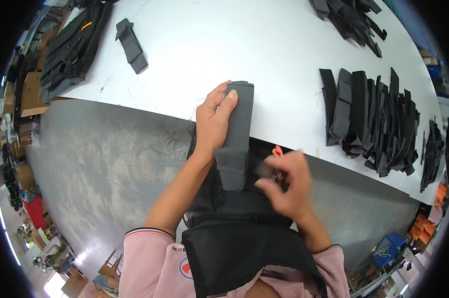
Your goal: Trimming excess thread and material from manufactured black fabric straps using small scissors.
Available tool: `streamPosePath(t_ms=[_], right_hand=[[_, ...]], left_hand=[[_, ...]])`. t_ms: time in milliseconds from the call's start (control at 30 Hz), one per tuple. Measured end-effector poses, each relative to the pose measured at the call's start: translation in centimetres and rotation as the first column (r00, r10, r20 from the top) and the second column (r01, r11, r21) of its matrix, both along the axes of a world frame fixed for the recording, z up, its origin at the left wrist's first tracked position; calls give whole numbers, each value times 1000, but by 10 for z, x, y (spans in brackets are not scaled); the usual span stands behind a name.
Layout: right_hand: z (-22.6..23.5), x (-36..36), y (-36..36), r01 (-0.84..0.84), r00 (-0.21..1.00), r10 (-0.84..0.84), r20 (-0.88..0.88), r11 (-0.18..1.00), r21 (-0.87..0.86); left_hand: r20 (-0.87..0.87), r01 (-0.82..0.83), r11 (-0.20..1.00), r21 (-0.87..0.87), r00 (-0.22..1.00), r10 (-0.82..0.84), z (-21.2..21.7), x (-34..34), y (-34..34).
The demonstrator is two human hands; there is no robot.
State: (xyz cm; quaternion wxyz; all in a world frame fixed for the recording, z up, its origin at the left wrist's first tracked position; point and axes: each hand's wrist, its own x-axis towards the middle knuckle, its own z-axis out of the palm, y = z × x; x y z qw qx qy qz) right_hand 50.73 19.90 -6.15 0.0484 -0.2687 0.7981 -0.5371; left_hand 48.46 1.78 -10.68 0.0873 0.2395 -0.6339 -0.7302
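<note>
My left hand [212, 119] grips a long dark grey fabric strap piece [241, 115] by its far end, thumb on top, at the table's near edge. The strap hangs toward me, with a folded flap and a line of stitching near its lower end. Just right of that lower end, my right hand [295, 181] is closed around small thread snips with an orange loop [278, 150]. Motion blurs this hand, and its fingers hide most of the tool. The strap and the snips are apart.
The white table [199, 49] carries a row of dark fabric pieces [371, 114] at right and another pile [351, 22] at far right. A single strap piece [131, 45] lies at far left, near a black backpack [78, 47]. A black apron [249, 248] covers my lap.
</note>
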Motion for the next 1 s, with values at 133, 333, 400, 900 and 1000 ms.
streamPosePath(t_ms=[133, 333, 400, 900, 1000], right_hand=[[-17, 10, -11, -43, 964, 73, -255, 992, 121], [-17, -12, -16, 109, 994, -109, 17, 992, -61], [-24, -16, -17, 144, 977, -128, 168, 986, -85], [-16, -10, 8, 243, 969, -245, 39, 969, 42], [-14, -10, 8, 217, 970, -203, -131, 970, 108]], left_hand=[[51, 6, 998, 65, 999, -9, -8, -11, 9], [33, 216, 972, -94, 976, -214, -16, 17, -7], [135, 161, 945, -284, 983, -127, -11, 43, -9], [138, 234, 945, 227, 953, -269, 23, 42, 16], [121, 253, 953, 168, 954, -275, 22, 42, 19]])
